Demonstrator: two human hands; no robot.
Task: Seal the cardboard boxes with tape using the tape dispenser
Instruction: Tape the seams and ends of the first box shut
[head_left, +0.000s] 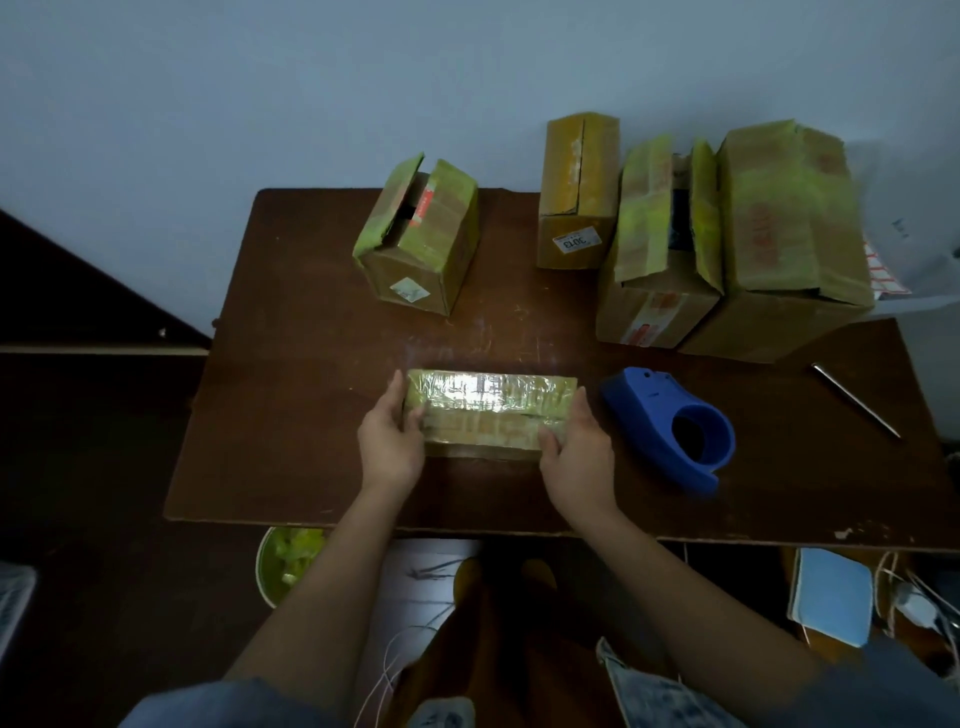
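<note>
Gripping a flat, tape-wrapped cardboard box (491, 413) by its ends, left hand (389, 441) and right hand (576, 452) are curling fingers round it; blue plastic tape dispenser (675, 428) is lying at its three o'clock.

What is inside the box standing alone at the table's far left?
The far-left box has flaps ajar; only a dark gap shows between them. Its contents are hidden by the flaps and shadow.
</note>
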